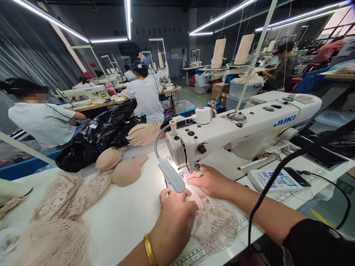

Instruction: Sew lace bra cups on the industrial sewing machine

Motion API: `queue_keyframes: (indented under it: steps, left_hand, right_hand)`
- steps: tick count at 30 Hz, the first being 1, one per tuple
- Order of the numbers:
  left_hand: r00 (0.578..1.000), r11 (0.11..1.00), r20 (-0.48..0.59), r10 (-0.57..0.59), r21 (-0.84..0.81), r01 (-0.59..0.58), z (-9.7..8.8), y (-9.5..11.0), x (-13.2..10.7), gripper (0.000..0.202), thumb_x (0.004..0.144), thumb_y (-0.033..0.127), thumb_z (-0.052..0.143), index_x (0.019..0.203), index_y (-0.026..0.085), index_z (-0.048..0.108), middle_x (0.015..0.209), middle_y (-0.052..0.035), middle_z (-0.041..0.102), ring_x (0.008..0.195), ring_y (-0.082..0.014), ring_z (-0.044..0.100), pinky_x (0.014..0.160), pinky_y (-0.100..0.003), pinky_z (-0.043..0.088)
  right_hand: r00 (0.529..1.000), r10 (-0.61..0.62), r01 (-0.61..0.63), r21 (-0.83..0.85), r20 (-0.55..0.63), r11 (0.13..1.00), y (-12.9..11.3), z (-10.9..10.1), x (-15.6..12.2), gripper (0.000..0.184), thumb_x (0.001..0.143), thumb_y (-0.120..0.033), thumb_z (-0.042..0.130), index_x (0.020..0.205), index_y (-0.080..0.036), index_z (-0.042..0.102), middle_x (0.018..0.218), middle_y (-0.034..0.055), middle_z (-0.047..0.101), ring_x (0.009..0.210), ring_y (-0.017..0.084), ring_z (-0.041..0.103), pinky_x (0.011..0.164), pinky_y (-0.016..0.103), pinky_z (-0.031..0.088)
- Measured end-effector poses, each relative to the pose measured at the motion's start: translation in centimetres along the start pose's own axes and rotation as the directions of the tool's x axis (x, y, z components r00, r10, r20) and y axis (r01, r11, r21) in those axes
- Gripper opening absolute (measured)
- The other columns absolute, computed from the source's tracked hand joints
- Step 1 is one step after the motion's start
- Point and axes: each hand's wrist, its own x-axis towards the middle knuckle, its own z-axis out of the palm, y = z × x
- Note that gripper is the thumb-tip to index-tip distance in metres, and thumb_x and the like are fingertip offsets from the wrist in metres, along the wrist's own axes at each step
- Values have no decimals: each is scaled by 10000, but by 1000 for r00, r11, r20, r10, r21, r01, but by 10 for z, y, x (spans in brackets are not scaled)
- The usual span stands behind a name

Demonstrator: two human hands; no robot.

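A white sewing machine (235, 129) stands before me, and a grey lamp (172, 175) on a bent metal neck shines at its needle. Under the needle area lies a beige lace bra cup (216, 227), its lace draping towards the table's front edge. My left hand (176, 214), with a gold bangle at the wrist, curls around the cup's near left side. Close to the needle, my right hand (212, 181) grips the cup's far edge with bent fingers. The lamp and my fingers hide the needle point and part of the cup.
Lace pieces (59, 218) and stacked beige foam cups (109, 159) lie on the left of the white table. Behind them are black plastic bags (107, 123). A phone (292, 177) and a black cable (266, 188) are on the right. Other people sit at machines further back.
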Motion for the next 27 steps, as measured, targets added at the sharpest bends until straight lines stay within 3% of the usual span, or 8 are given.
queue_keyframes:
  steps: [9,14,20,27]
  left_hand:
    - [998,999,-36,43,-13,-43,-1,0,2,403,879,36,504,932,292,811,1266,-109,687,1109,-310,668,1015,-625,437]
    - [997,997,-32,77,-5,-77,-7,-2,1,407,907,55,468,875,285,802,1197,-102,722,993,-287,690,953,-566,474]
    - [986,986,-36,163,-22,-164,-15,-18,3,314,872,64,529,844,262,770,1111,-75,736,1030,-279,677,976,-496,468]
    - [970,970,-53,239,54,-236,-32,-35,12,219,891,134,577,800,247,741,907,-46,702,930,-252,657,975,-431,463]
  right_hand:
    - [998,55,-55,0,23,998,-2,-5,0,339,886,9,589,982,-244,792,985,45,769,929,235,579,821,320,441]
    - [998,59,-59,14,29,998,-1,-4,-1,332,867,22,606,975,-239,782,925,49,752,936,243,575,818,327,441]
    - [999,27,-27,23,-21,999,2,1,-1,322,871,18,570,958,-227,760,923,63,748,902,247,562,805,351,453]
    - [999,26,-25,30,-37,999,2,2,-3,317,856,18,566,950,-222,750,934,70,738,898,252,551,786,350,450]
